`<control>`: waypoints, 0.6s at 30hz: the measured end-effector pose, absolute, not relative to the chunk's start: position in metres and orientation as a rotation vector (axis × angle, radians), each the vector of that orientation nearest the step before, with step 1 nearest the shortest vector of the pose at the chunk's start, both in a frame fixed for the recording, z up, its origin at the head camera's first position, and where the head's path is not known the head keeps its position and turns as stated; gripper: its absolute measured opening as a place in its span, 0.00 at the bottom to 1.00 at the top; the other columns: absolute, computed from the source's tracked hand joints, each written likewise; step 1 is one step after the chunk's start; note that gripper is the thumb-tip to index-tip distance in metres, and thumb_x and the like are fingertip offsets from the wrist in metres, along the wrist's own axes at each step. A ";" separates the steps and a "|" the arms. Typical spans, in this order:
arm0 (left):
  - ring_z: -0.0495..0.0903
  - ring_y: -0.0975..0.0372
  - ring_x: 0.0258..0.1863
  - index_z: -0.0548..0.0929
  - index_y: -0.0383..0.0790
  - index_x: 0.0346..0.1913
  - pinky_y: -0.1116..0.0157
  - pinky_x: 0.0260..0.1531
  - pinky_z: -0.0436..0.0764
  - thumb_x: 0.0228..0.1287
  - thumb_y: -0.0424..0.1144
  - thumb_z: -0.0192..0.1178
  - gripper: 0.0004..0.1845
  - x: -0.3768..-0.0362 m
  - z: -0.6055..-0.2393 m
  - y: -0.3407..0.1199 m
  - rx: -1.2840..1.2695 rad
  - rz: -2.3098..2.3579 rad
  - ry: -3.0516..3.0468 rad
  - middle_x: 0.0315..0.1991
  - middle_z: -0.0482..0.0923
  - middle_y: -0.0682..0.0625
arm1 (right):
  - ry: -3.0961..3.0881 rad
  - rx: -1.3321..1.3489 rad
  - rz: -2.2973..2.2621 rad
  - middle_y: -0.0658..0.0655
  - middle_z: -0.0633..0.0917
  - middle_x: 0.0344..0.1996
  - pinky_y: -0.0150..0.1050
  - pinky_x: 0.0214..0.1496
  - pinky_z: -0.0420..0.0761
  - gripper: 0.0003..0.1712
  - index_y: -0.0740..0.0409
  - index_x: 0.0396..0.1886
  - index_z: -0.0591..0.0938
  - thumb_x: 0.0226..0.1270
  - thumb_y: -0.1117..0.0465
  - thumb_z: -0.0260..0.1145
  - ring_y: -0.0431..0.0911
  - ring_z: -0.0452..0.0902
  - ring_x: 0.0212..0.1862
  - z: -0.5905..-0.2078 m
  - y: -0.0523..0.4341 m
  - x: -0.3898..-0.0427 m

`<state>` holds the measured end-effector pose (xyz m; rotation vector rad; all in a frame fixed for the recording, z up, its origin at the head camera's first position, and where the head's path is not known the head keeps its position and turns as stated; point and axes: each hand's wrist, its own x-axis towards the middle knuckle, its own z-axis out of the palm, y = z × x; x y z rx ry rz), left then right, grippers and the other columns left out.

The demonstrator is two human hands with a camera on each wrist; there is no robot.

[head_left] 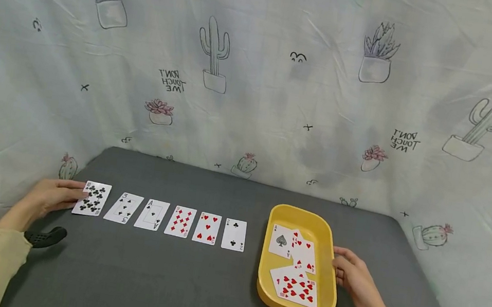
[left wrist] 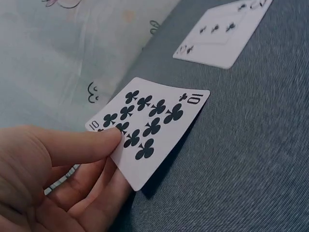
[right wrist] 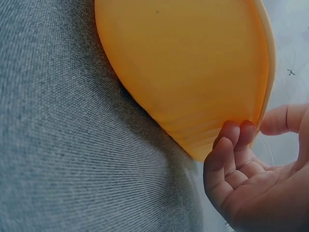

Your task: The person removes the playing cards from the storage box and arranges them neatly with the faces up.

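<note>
At the left end of the row, my left hand (head_left: 53, 196) pinches the ten of clubs (left wrist: 161, 113) between thumb and fingers. The card bows slightly, with its near edge raised off the grey tabletop. Beside it lies the three of clubs (head_left: 124, 208), face up. On the right stands a yellow tray (head_left: 331, 294) holding several face-up cards, among them an ace of spades (head_left: 280, 240) and a high heart card (head_left: 299, 290). My right hand (head_left: 356, 279) holds the tray's right side, thumb at the rim and curled fingers against the outer wall (right wrist: 183, 63).
The row continues rightward with an ace (head_left: 152, 215), a diamond card (head_left: 180, 221), the five of hearts (head_left: 206, 228) and the two of clubs (head_left: 233, 235). Cactus-print curtains (head_left: 266, 73) hang behind and along both sides of the grey table (head_left: 140, 279).
</note>
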<state>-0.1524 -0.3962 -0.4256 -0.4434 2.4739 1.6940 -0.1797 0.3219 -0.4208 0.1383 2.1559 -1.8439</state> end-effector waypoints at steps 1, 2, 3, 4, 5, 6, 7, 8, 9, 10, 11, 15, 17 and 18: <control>0.81 0.70 0.34 0.67 0.14 0.62 0.63 0.38 0.83 0.62 0.35 0.69 0.34 -0.152 -0.426 -0.396 -0.433 1.671 2.504 0.40 0.81 0.54 | 2.154 0.139 -1.843 0.58 0.79 0.33 0.39 0.36 0.80 0.27 0.72 0.65 0.62 0.69 0.67 0.55 0.45 0.76 0.32 -0.421 0.322 -0.179; 0.81 0.71 0.34 0.68 0.14 0.61 0.63 0.38 0.84 0.62 0.36 0.69 0.34 -0.153 -0.426 -0.397 -0.414 1.638 2.544 0.42 0.82 0.50 | 2.153 0.142 -1.843 0.58 0.79 0.33 0.39 0.36 0.80 0.27 0.72 0.65 0.62 0.70 0.66 0.55 0.45 0.76 0.32 -0.421 0.322 -0.179; 0.80 0.71 0.33 0.69 0.14 0.61 0.63 0.37 0.84 0.62 0.37 0.69 0.34 -0.153 -0.427 -0.396 -0.407 1.600 2.586 0.43 0.82 0.47 | 2.151 0.142 -1.843 0.58 0.79 0.33 0.40 0.36 0.80 0.27 0.72 0.65 0.62 0.70 0.66 0.55 0.45 0.76 0.32 -0.422 0.322 -0.179; 0.80 0.71 0.33 0.69 0.14 0.61 0.63 0.36 0.84 0.62 0.38 0.69 0.34 -0.154 -0.427 -0.396 -0.391 1.559 2.627 0.45 0.82 0.44 | 2.150 0.145 -1.848 0.58 0.79 0.33 0.40 0.36 0.81 0.27 0.72 0.65 0.62 0.70 0.66 0.55 0.45 0.76 0.32 -0.422 0.322 -0.179; 0.80 0.72 0.33 0.70 0.15 0.60 0.64 0.36 0.84 0.62 0.38 0.69 0.34 -0.155 -0.427 -0.395 -0.388 1.521 2.668 0.46 0.82 0.40 | 2.148 0.144 -1.851 0.58 0.79 0.33 0.40 0.36 0.81 0.27 0.72 0.65 0.62 0.70 0.66 0.55 0.45 0.76 0.32 -0.422 0.322 -0.178; 0.80 0.72 0.33 0.71 0.15 0.60 0.64 0.35 0.84 0.62 0.39 0.69 0.33 -0.156 -0.428 -0.395 -0.389 1.485 2.703 0.47 0.82 0.37 | 2.148 0.144 -1.853 0.58 0.79 0.33 0.40 0.36 0.81 0.27 0.72 0.65 0.62 0.70 0.66 0.54 0.45 0.77 0.32 -0.422 0.322 -0.178; 0.79 0.72 0.32 0.72 0.16 0.59 0.65 0.34 0.84 0.61 0.40 0.70 0.33 -0.156 -0.428 -0.394 -0.395 1.460 2.730 0.48 0.81 0.35 | 2.150 0.140 -1.852 0.58 0.79 0.33 0.40 0.36 0.81 0.27 0.72 0.65 0.62 0.70 0.66 0.54 0.45 0.77 0.32 -0.422 0.322 -0.178; 0.79 0.73 0.32 0.73 0.17 0.59 0.65 0.34 0.83 0.61 0.40 0.70 0.33 -0.157 -0.428 -0.393 -0.398 1.439 2.747 0.49 0.81 0.34 | 2.151 0.140 -1.853 0.58 0.79 0.34 0.40 0.36 0.81 0.27 0.72 0.65 0.62 0.70 0.66 0.54 0.45 0.77 0.32 -0.422 0.322 -0.178; 0.79 0.73 0.32 0.73 0.17 0.59 0.66 0.33 0.83 0.60 0.41 0.70 0.33 -0.157 -0.428 -0.393 -0.405 1.422 2.758 0.49 0.81 0.34 | 2.151 0.139 -1.853 0.59 0.79 0.34 0.40 0.36 0.81 0.27 0.72 0.65 0.62 0.70 0.66 0.54 0.45 0.77 0.32 -0.422 0.322 -0.177; 0.79 0.73 0.31 0.74 0.17 0.59 0.66 0.32 0.83 0.60 0.41 0.71 0.33 -0.158 -0.429 -0.392 -0.402 1.411 2.767 0.49 0.81 0.33 | 2.153 0.138 -1.854 0.59 0.79 0.34 0.40 0.36 0.81 0.27 0.72 0.65 0.62 0.70 0.66 0.54 0.45 0.77 0.32 -0.422 0.322 -0.177; 0.79 0.73 0.31 0.74 0.18 0.59 0.66 0.32 0.83 0.59 0.41 0.71 0.33 -0.158 -0.429 -0.392 -0.410 1.405 2.776 0.49 0.81 0.33 | 2.154 0.137 -1.854 0.59 0.79 0.34 0.40 0.36 0.81 0.27 0.72 0.65 0.62 0.70 0.66 0.54 0.45 0.77 0.32 -0.422 0.322 -0.177; 0.79 0.71 0.31 0.76 0.20 0.58 0.67 0.29 0.82 0.58 0.41 0.72 0.32 -0.158 -0.431 -0.391 -0.415 1.378 2.817 0.50 0.80 0.31 | 2.145 0.134 -1.864 0.58 0.80 0.34 0.40 0.36 0.81 0.27 0.73 0.65 0.62 0.70 0.66 0.54 0.45 0.77 0.32 -0.423 0.321 -0.178; 0.79 0.69 0.31 0.77 0.20 0.57 0.67 0.28 0.82 0.58 0.41 0.72 0.31 -0.158 -0.433 -0.391 -0.423 1.371 2.841 0.50 0.79 0.30 | 2.137 0.128 -1.868 0.58 0.80 0.35 0.40 0.36 0.81 0.27 0.73 0.65 0.61 0.70 0.67 0.54 0.45 0.78 0.32 -0.424 0.322 -0.178; 0.79 0.69 0.31 0.77 0.20 0.57 0.67 0.27 0.82 0.57 0.41 0.72 0.31 -0.158 -0.434 -0.390 -0.427 1.367 2.854 0.51 0.79 0.29 | 2.135 0.125 -1.869 0.59 0.81 0.35 0.40 0.37 0.81 0.27 0.73 0.65 0.61 0.70 0.67 0.54 0.45 0.78 0.32 -0.424 0.322 -0.178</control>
